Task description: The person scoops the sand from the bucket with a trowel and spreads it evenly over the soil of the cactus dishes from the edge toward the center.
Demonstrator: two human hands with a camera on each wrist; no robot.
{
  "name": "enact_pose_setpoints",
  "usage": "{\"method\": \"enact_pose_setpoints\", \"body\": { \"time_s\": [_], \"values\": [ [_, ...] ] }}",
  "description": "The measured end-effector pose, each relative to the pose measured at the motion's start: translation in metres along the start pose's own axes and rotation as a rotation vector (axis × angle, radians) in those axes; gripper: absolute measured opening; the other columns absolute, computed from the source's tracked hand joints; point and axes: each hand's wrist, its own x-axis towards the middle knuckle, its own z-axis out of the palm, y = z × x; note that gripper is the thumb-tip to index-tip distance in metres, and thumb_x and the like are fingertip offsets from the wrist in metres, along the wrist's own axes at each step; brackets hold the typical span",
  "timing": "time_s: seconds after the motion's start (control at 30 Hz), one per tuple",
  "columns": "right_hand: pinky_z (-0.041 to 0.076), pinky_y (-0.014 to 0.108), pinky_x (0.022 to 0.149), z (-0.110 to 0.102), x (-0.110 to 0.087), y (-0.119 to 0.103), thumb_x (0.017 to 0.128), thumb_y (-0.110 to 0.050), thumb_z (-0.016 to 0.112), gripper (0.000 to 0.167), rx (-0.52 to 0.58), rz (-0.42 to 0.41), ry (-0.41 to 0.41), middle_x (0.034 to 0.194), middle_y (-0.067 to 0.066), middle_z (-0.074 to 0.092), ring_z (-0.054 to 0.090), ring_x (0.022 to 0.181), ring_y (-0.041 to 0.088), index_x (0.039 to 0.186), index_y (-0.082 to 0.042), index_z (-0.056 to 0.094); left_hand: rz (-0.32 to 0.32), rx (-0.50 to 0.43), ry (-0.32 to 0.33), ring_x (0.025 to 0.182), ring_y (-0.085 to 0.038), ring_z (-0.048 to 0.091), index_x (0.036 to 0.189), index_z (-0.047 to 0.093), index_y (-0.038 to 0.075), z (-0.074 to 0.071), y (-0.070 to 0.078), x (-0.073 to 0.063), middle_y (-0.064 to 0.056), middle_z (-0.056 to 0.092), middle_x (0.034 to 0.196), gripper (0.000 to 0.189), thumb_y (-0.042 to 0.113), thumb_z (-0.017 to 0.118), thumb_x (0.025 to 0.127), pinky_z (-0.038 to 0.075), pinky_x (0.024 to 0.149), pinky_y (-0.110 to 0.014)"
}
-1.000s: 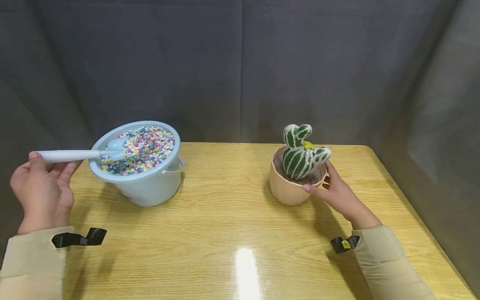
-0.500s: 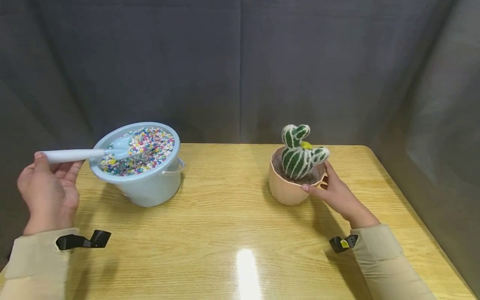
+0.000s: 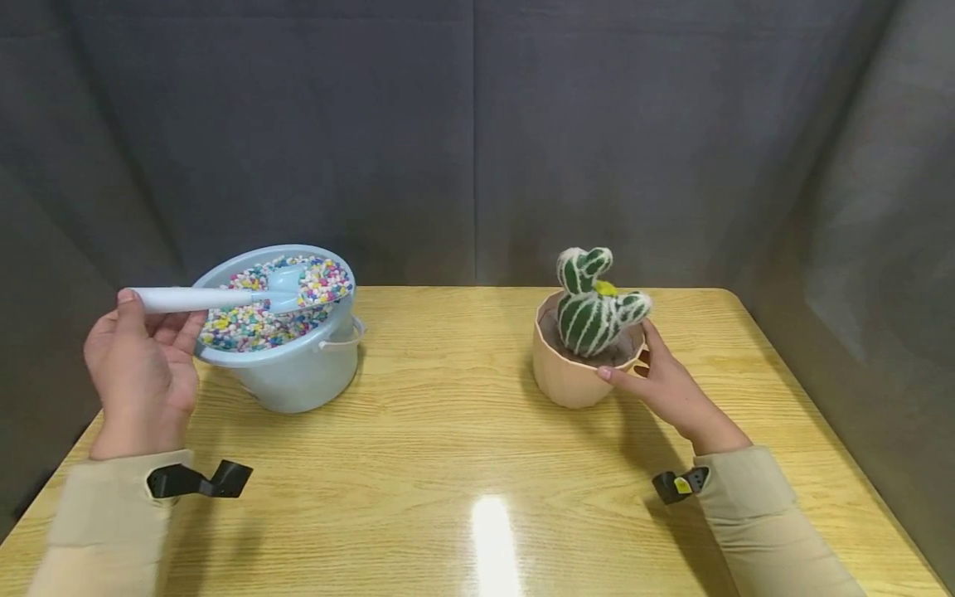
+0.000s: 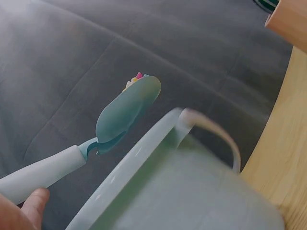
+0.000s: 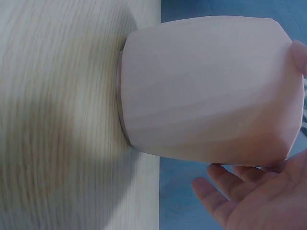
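Observation:
A small trowel [image 3: 196, 299] with a white handle and a light-blue blade is held by my left hand [image 3: 145, 381], thumb along the handle. The blade carries some coloured pebbles and hangs above the light-blue bucket [image 3: 302, 381]. In the left wrist view the underside of the blade [image 4: 125, 112] shows clear of the bucket's rim. Multicoloured pebbles [image 3: 249, 327] fill the bucket. At the right, my right hand [image 3: 675, 402] grips the rim side of a peach flowerpot [image 3: 561, 373], thumb at the front. A green and white felt cactus [image 3: 589, 325] stands in the pot.
Both containers stand on a wooden table [image 3: 418, 431], with a wide stretch of tabletop between them. Dark grey cloth [image 3: 358, 149] hangs behind the table and along its right side. The bucket's handle [image 3: 346, 338] hangs on its right side.
My left hand has moved right, lifting the loaded trowel out of the pebbles and further across the bucket. The right hand stays on the flowerpot.

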Motion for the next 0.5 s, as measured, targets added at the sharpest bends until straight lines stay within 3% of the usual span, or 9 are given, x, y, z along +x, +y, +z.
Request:
{"method": "enact_pose_setpoints", "body": {
  "time_s": [0.27, 0.5],
  "values": [
    [0.036, 0.067, 0.112, 0.002, 0.0, 0.0, 0.097, -0.035, 0.072, 0.107, 0.022, -0.011, 0.0, 0.167, 0.032, 0.007, 0.029, 0.142, 0.059, 0.165, -0.015, -0.009, -0.074, 0.032, -0.047, 0.131, -0.024, 0.051, 0.134, 0.04, 0.013, 0.011, -0.013, -0.011, -0.009, 0.044, 0.132, 0.036, 0.025, 0.058, 0.106, 0.048, 0.096, -0.037],
    [0.038, 0.067, 0.111, 0.002, -0.001, -0.001, 0.097, -0.035, 0.072, 0.107, 0.028, -0.021, 0.003, 0.167, 0.031, 0.007, 0.029, 0.142, 0.06, 0.166, -0.016, -0.007, -0.073, 0.049, -0.053, 0.124, -0.023, 0.052, 0.133, 0.041, 0.011, 0.027, -0.026, -0.02, -0.01, 0.043, 0.132, 0.032, 0.026, 0.054, 0.108, 0.048, 0.096, -0.037]
  ]
}}
